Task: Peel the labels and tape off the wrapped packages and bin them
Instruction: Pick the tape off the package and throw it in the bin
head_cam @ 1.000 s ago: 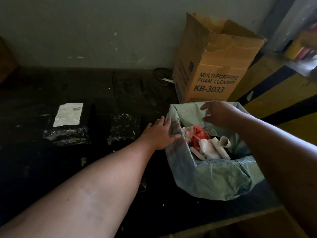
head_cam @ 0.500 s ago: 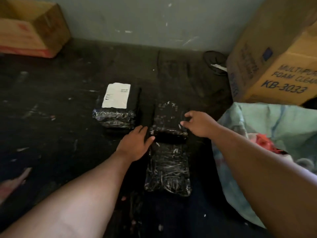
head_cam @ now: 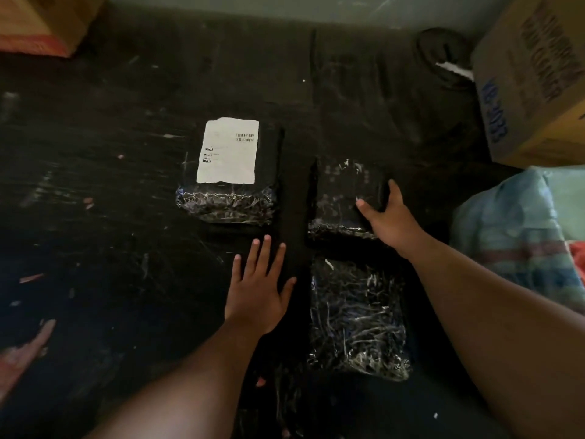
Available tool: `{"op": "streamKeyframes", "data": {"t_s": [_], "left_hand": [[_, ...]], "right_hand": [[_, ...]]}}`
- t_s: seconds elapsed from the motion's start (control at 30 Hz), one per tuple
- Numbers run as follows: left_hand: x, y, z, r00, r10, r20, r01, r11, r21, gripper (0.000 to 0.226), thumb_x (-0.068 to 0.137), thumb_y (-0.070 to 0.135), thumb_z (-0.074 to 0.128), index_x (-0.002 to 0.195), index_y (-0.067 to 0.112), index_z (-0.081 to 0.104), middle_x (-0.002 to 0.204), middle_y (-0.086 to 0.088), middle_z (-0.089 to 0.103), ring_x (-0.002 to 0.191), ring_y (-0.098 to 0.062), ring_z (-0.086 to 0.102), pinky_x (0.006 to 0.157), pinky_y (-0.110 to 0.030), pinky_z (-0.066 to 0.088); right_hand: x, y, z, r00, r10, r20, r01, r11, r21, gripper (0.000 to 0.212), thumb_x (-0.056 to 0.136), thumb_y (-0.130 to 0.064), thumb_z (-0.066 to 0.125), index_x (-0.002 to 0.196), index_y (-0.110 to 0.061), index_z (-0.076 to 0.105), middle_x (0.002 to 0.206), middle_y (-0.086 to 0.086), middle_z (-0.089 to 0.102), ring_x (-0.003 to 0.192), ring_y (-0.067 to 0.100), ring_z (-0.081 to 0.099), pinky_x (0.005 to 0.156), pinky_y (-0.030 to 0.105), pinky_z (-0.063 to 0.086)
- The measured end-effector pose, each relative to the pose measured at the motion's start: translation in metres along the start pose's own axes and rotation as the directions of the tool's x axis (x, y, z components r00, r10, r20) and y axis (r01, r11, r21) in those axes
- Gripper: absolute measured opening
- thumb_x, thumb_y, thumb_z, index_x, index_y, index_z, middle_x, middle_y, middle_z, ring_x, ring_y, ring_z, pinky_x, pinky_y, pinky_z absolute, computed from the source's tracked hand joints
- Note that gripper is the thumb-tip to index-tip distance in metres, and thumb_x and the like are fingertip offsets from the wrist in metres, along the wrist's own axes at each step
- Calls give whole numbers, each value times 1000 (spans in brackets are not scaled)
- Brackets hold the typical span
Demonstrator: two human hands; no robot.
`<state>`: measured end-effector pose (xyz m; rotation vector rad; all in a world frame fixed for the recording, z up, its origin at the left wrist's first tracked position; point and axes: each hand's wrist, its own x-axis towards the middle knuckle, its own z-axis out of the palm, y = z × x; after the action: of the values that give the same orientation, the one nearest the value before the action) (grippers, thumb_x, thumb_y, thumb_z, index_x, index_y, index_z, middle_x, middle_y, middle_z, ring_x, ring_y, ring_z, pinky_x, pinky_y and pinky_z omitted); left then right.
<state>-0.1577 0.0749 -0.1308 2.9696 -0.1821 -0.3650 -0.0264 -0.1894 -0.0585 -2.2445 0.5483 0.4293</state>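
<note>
From the head camera, three black wrapped packages lie on a dark, scuffed tabletop (head_cam: pixel 95 217). The package at the back left (head_cam: pixel 231 172) carries a white label (head_cam: pixel 229 150) on its top face, printed with a small barcode, and crinkled clear wrap shows along its near edge. To its right, apart from it, sits a smaller package (head_cam: pixel 343 198) whose top bears no label, and directly in front of that one lies a longer package (head_cam: pixel 357 318) covered in shiny wrinkled wrap. The right hand (head_cam: pixel 391 220) rests against the right side of the smaller package: its thumb lies on the top face and its fingers reach along the right edge, so it grips the package loosely rather than tightly. The left hand (head_cam: pixel 258 286) lies flat, palm down, on the bare tabletop between the labelled package and the longer one, its fingers spread and straight, holding nothing; its fingertips (head_cam: pixel 267 240) stop just short of the labelled package. At the right edge stands a bin lined with a pale green bag (head_cam: pixel 512 236), with something red showing inside it. Behind the bin is a cardboard box (head_cam: pixel 535 87) with blue print on its side, and beside that a dark round object that is too dim to identify. Another cardboard box (head_cam: pixel 41 23) sits at the back left corner.
</note>
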Motion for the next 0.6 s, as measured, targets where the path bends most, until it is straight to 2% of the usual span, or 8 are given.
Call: {"op": "streamKeyframes", "data": {"t_s": [0.13, 0.23, 0.4, 0.43, 0.53, 0.6], "left_hand": [[-1, 0, 0, 1000, 12, -18, -13, 1000, -23, 70, 101, 64, 11, 159, 33, -16, 166, 1, -27, 152, -19, -28, 124, -49, -9], [-1, 0, 0, 1000, 20, -11, -20, 1000, -12, 71, 101, 64, 10, 159, 32, -17, 166, 1, -28, 152, -20, -29, 124, -50, -9], [-1, 0, 2, 999, 15, -43, -16, 1000, -25, 71, 100, 64, 9, 160, 32, -10, 168, 1, -22, 154, -20, -23, 125, -50, -6], [-1, 1, 1, 999, 11, -36, -11, 1000, -17, 72, 99, 64, 7, 160, 32, -11, 167, 1, -23, 153, -20, -23, 125, -50, -6], [-2, 3, -1, 1000, 1, -1, -1, 1000, 28, 74, 96, 66, -1, 159, 31, -17, 166, 0, -29, 152, -21, -27, 125, -50, -8], [-7, 4, -3, 1000, -1, 4, 0, 999, 35, 73, 97, 65, -1, 160, 30, -16, 166, -1, -27, 152, -21, -26, 125, -51, -7]], "right_hand": [[4, 4, 4, 998, 39, -57, -26, 975, 221, 98, 77, -63, 67, 154, -36, 12, 145, -4, 49, 128, 24, 51, 106, 37, 41], [3, 1, 4, 997, 14, -71, 5, 965, 260, 77, 76, -60, 71, 142, -41, 36, 122, -12, 60, 112, 17, 59, 101, 38, 47], [-3, -5, 7, 989, -59, -134, 95, 956, 279, 60, 85, -53, 65, 138, -42, 40, 100, -21, 61, 90, 7, 64, 94, 39, 53], [-6, -7, 7, 984, -80, -157, 122, 952, 281, 59, 87, -50, 64, 140, -40, 39, 101, -21, 61, 89, 5, 63, 94, 39, 54], [-16, -13, -2, 969, -125, -211, 180, 947, 267, 64, 84, -55, 61, 142, -36, 39, 124, -10, 62, 110, 15, 61, 100, 40, 50], [-27, -10, -13, 968, -133, -214, 194, 934, 300, 71, 74, -63, 62, 139, -39, 43, 124, -10, 64, 111, 14, 62, 99, 40, 51]]}}
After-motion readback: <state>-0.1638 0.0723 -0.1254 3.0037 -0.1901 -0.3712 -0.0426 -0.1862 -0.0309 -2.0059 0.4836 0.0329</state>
